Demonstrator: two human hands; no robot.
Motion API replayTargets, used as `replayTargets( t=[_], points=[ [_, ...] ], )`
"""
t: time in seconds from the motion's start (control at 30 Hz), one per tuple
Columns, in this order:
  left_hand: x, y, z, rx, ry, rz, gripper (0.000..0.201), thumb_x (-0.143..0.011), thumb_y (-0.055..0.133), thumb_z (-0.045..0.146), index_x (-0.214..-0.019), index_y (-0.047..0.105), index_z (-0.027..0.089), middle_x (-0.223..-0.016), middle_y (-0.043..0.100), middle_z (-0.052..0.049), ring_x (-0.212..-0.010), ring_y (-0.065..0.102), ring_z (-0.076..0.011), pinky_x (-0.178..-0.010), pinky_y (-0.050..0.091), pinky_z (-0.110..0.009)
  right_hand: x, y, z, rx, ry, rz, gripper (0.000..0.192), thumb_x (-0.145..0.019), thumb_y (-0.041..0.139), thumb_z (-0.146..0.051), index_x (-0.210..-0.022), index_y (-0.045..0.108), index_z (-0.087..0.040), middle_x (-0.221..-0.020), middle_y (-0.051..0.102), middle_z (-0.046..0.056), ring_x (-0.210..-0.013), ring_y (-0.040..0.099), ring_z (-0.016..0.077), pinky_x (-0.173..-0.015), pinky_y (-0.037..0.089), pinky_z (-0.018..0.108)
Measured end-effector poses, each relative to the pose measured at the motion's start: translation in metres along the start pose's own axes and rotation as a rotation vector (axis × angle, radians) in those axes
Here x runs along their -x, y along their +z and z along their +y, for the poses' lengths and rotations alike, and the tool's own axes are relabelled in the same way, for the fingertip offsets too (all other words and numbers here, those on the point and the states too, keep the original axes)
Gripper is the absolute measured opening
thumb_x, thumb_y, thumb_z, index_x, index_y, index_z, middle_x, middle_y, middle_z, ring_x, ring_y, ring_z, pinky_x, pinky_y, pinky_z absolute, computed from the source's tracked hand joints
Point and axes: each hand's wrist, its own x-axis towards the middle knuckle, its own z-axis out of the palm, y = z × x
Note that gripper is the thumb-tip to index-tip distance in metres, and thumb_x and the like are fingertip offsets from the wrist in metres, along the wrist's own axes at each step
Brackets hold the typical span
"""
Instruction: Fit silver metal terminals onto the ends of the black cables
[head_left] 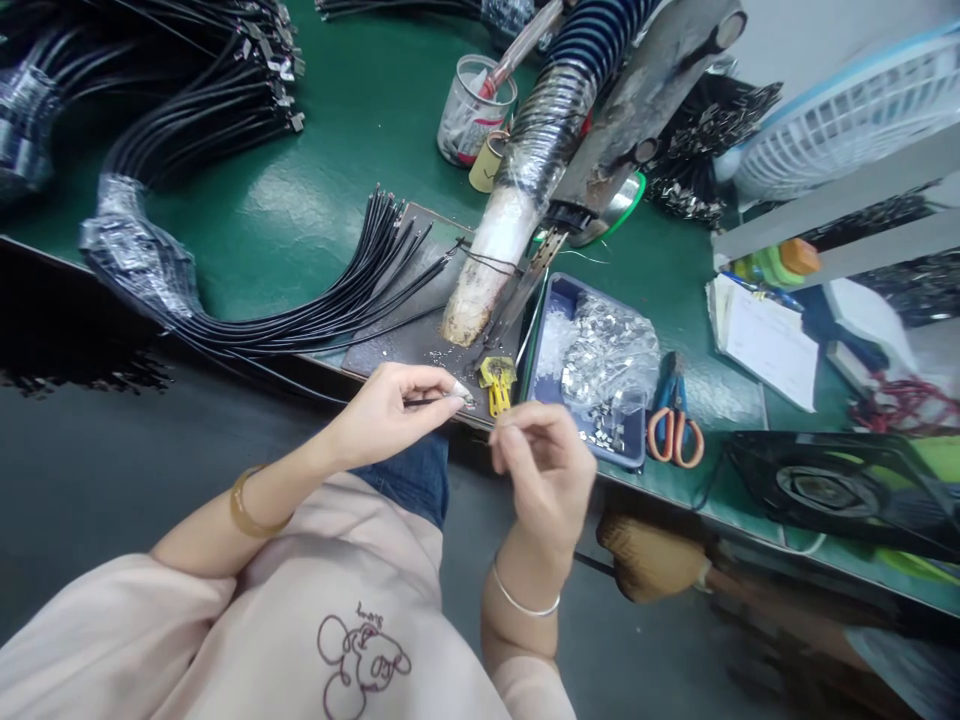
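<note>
Left hand [394, 410] pinches 1 cable end [459, 393], right hand [544, 470] pinches something tiny, can't tell what. I'd keep both steady by the yellow clip [496, 383].

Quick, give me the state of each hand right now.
Left hand: closed, pinching a thin black cable with a small metal piece at its tip.
Right hand: fingers pinched together; what they hold cannot be told.

Bright overhead light, glare on the green table [315, 210], edges warped and blurred.
</note>
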Motion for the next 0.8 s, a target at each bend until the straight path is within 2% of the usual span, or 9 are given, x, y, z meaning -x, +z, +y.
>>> replayTargets(
  t=[0.1, 0.17, 0.23, 0.33, 0.43, 0.5, 0.63, 0.8],
  points=[
    [0.000, -0.001, -0.001, 0.016, -0.018, 0.017, 0.018, -0.078, 0.066, 0.028, -0.070, 0.067, 0.012, -0.060, 0.053, 0.001, -0.057, 0.044, -0.0086, -0.057, 0.039, -0.021, 0.003, -0.005, -0.002, -0.088, -0.012, 0.287, 0.005, -0.092, 0.063, -0.017, -0.095, 0.063, -0.021, -0.060, 0.056, -0.009, -0.043, 0.052, 0.0066, -0.041, 0.040, 0.017],
    [-0.001, -0.001, -0.001, 0.025, -0.029, 0.022, 0.018, -0.077, 0.066, 0.028, -0.070, 0.067, 0.011, -0.056, 0.047, 0.003, -0.054, 0.039, -0.0075, -0.054, 0.034, -0.020, 0.006, -0.004, -0.002, -0.108, -0.014, 0.364, 0.013, -0.093, 0.062, -0.018, -0.106, 0.062, -0.022, -0.061, 0.062, -0.009, -0.039, 0.050, 0.0057, -0.039, 0.039, 0.016],
    [-0.002, -0.001, 0.000, 0.037, -0.038, 0.020, 0.018, -0.076, 0.065, 0.028, -0.069, 0.066, 0.011, -0.054, 0.043, 0.004, -0.053, 0.035, -0.0069, -0.052, 0.030, -0.020, 0.008, -0.001, -0.002, -0.057, 0.011, 0.352, 0.019, -0.095, 0.060, -0.016, -0.113, 0.061, -0.022, -0.073, 0.073, -0.006, -0.041, 0.058, 0.0066, -0.043, 0.047, 0.018],
    [-0.003, -0.001, 0.001, 0.048, -0.045, 0.011, 0.018, -0.076, 0.065, 0.028, -0.069, 0.066, 0.011, -0.053, 0.040, 0.005, -0.052, 0.033, -0.0066, -0.050, 0.027, -0.020, 0.012, 0.008, 0.003, 0.099, 0.001, 0.307, 0.016, -0.093, 0.064, -0.012, -0.106, 0.064, -0.022, -0.090, 0.079, -0.001, -0.069, 0.076, 0.0131, -0.065, 0.062, 0.024],
    [-0.005, -0.002, 0.001, 0.045, -0.041, 0.011, 0.018, -0.075, 0.065, 0.028, -0.069, 0.066, 0.011, -0.054, 0.039, 0.005, -0.052, 0.032, -0.0063, -0.050, 0.026, -0.020, 0.011, 0.016, 0.010, 0.191, -0.108, 0.202, 0.014, -0.089, 0.070, -0.010, -0.096, 0.067, -0.022, -0.094, 0.079, 0.001, -0.086, 0.078, 0.0165, -0.077, 0.065, 0.028],
    [-0.007, -0.001, 0.000, 0.039, -0.041, 0.024, 0.019, -0.075, 0.065, 0.028, -0.069, 0.066, 0.010, -0.053, 0.038, 0.005, -0.052, 0.031, -0.0060, -0.049, 0.025, -0.020, 0.008, 0.021, 0.012, 0.254, -0.199, 0.171, 0.015, -0.088, 0.070, -0.008, -0.093, 0.066, -0.022, -0.096, 0.078, 0.002, -0.089, 0.077, 0.0168, -0.079, 0.064, 0.029],
    [-0.012, 0.001, -0.001, 0.027, -0.035, 0.086, 0.019, -0.075, 0.064, 0.028, -0.070, 0.068, 0.010, -0.053, 0.041, 0.004, -0.051, 0.032, -0.0057, -0.049, 0.026, -0.019, 0.003, 0.028, 0.012, 0.446, -0.327, 0.204, 0.020, -0.085, 0.070, -0.002, -0.089, 0.062, -0.020, -0.097, 0.079, 0.004, -0.087, 0.077, 0.0152, -0.079, 0.063, 0.025],
    [-0.018, 0.002, 0.000, 0.000, -0.005, 0.152, 0.017, -0.073, 0.066, 0.026, -0.069, 0.071, 0.010, -0.055, 0.050, 0.002, -0.051, 0.039, -0.0067, -0.049, 0.031, -0.019, -0.003, 0.030, 0.013, 0.462, -0.340, 0.224, 0.021, -0.085, 0.068, -0.002, -0.089, 0.059, -0.021, -0.099, 0.079, 0.005, -0.087, 0.078, 0.0154, -0.079, 0.064, 0.025]
  ],
)
